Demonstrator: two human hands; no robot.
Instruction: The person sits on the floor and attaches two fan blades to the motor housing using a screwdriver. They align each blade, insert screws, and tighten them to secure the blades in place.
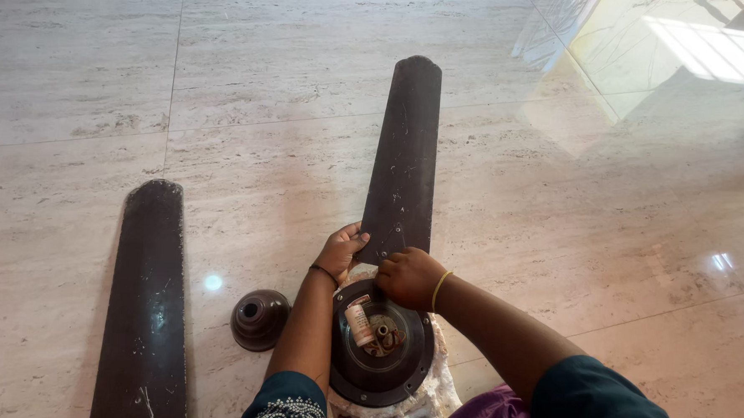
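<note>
A dark brown ceiling fan motor housing [380,364] lies on the floor in front of me, on a white cloth [444,388]. A long dark fan blade [403,164] reaches away from it. My left hand [339,251] grips the near end of that blade at its left edge. My right hand [408,276] is closed over the spot where the blade meets the housing; what its fingers hold is hidden. A small cylindrical capacitor [358,325] sits near the hub.
A second loose dark blade [143,308] lies on the polished marble floor [252,78] to the left. A dark bell-shaped canopy cup [258,317] stands between it and the motor. Bright window glare falls at the upper right.
</note>
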